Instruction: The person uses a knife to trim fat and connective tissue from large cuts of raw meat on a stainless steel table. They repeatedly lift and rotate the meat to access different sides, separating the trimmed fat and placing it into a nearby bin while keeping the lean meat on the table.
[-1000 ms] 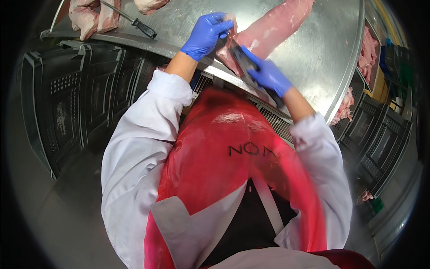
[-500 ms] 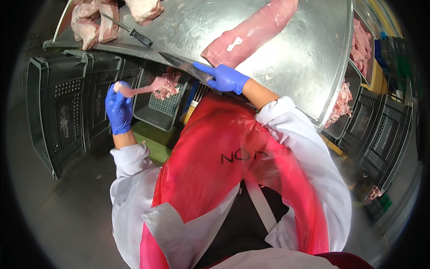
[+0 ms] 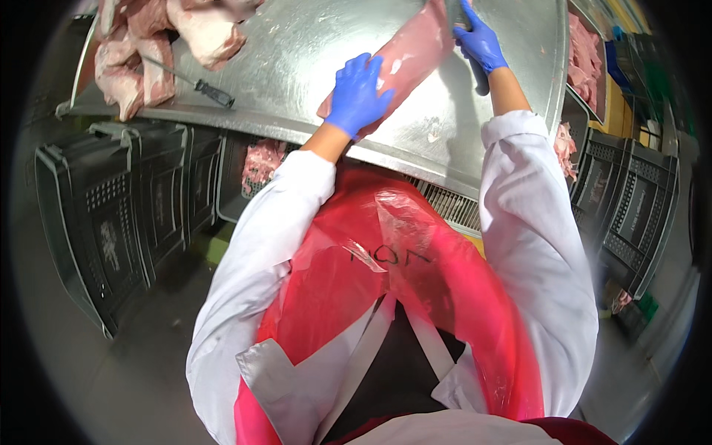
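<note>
A long pale-pink piece of boneless meat, like a loin (image 3: 415, 52), lies slantwise on the metal table (image 3: 297, 67). My left hand (image 3: 357, 93), in a blue glove, rests flat on its near end with the fingers apart. At the far end, my gloved right hand (image 3: 482, 46) is closed round a knife (image 3: 453, 13), its index finger stretched forward. The blade is beside the meat's right edge. Whether it is cutting in, I cannot tell, as the top of the view cuts off that end.
Several bone-in meat pieces (image 3: 141, 70) lie at the table's far left, with a dark-handled sharpening steel (image 3: 215, 93) beside them. Below the table edge, a grey crate (image 3: 231, 182) holds meat scraps (image 3: 261, 165). Dark crates (image 3: 104, 230) stand left; more meat (image 3: 584, 55) is at right.
My left hand has let go of the meat strip it held above the crate and moved onto the loin. My right hand has carried the knife from the table's near edge to the loin's far end.
</note>
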The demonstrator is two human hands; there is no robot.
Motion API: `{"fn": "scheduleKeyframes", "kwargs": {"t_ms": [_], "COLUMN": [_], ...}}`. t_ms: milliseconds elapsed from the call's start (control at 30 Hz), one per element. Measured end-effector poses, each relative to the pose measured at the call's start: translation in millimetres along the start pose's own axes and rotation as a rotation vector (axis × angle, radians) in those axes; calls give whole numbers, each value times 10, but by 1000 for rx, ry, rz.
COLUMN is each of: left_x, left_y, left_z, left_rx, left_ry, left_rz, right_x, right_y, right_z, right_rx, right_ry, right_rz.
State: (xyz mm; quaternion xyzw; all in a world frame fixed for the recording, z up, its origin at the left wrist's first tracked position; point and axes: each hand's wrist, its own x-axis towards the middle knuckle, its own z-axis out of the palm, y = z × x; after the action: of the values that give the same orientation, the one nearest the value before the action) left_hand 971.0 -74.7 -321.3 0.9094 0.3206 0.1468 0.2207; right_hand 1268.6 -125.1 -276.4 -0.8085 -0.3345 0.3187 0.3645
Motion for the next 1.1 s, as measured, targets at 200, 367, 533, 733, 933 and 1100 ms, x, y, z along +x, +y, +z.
{"fn": "scheduleKeyframes", "kwargs": {"t_ms": [200,367,533,733,933,1100], "left_x": [1199,1281,1368,1839,1746,751], "left_y": [39,235,137,-374,-413,44], "left_z": [567,643,733,582,450,952], "left_rx": [-16,46,74,98,294,-72], "left_ry": [-201,-265,-244,-206,-47,10], "left_rz": [72,98,-7,-105,94,306], "right_x": [3,31,-953,-2408,-3285,-3571], "right_y": [540,850,507,710,761,1020], "right_z": [279,560,894,938,263,-187], "right_rx": [235,-314,-303,-221,-373,-287], "right_ry": [180,160,25,-97,64,179], "right_rz": [199,188,286,132,13,-60]}}
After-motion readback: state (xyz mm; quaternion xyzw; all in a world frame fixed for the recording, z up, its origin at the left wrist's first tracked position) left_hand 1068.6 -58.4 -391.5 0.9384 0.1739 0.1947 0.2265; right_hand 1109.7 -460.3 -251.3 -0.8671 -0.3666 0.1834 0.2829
